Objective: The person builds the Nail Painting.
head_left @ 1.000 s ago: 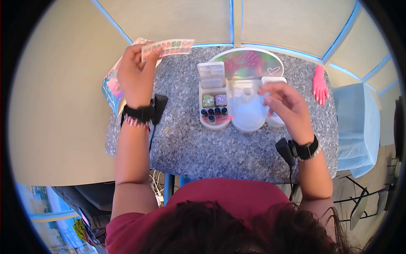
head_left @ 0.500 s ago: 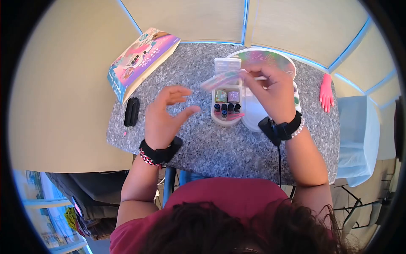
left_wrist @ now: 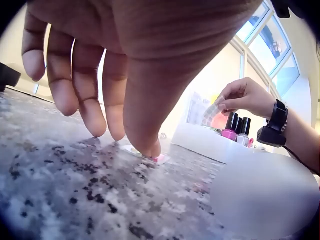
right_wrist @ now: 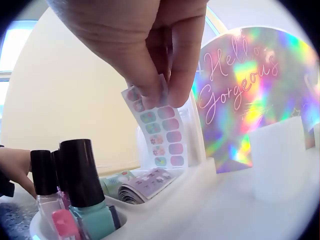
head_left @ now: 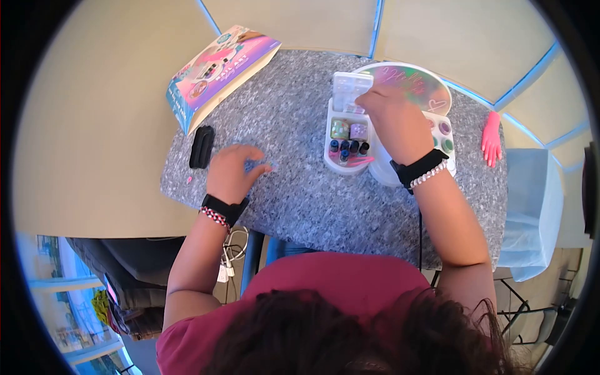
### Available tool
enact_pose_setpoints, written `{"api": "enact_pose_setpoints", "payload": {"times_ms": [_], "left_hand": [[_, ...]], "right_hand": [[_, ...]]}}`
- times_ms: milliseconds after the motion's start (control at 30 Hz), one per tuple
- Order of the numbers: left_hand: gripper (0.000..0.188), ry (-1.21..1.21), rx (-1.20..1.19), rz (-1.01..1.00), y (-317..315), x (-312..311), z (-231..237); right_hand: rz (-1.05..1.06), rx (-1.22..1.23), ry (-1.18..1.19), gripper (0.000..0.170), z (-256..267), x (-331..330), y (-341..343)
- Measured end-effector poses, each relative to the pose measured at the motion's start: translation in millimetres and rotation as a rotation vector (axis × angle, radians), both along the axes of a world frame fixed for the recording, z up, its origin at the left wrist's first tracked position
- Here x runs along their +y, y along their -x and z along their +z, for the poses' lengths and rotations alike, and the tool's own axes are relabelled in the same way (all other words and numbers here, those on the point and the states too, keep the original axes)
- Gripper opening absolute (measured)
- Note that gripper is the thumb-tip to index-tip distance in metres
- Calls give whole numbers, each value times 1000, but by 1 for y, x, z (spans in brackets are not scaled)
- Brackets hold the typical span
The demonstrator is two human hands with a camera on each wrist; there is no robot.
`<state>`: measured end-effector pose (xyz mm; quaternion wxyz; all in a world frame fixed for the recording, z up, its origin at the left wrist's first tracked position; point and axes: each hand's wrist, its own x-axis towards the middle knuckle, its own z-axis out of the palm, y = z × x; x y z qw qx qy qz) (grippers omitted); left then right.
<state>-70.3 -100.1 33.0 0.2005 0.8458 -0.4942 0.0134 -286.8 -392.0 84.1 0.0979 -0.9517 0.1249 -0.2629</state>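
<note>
My right hand (head_left: 400, 119) pinches a sheet of nail stickers (right_wrist: 157, 132) between thumb and fingers. The sheet hangs upright over the rear left part of the white nail station (head_left: 329, 140), behind two sticker rolls (right_wrist: 145, 185) and in front of the raised clear lid (head_left: 345, 87). My left hand (head_left: 228, 172) is low over the grey tabletop, left of the station. Its thumb tip presses a small piece of stickers (left_wrist: 161, 159) lying on the table, while the other fingers extend loosely downward.
Several nail polish bottles (right_wrist: 85, 195) stand at the station's front left. An iridescent backboard (right_wrist: 240, 90) rises behind. A nail art box (head_left: 219, 72) and a black case (head_left: 201, 147) lie on the left; a pink model hand (head_left: 491, 139) lies on the right.
The sticker sheet passed from my left hand to my right, which then carried it toward the raised lid. My left hand came back from the box and lowered to the small sticker piece.
</note>
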Motion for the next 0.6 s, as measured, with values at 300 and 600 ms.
{"api": "enact_pose_setpoints", "payload": {"times_ms": [300,600], "left_hand": [[25,1,7,-11,10,-2,3],[19,55,342,-62,15,-33,23]], "right_hand": [[-77,-151,-238,40,28,18,35],[-174,-339,-392,38,40,23,134]]}}
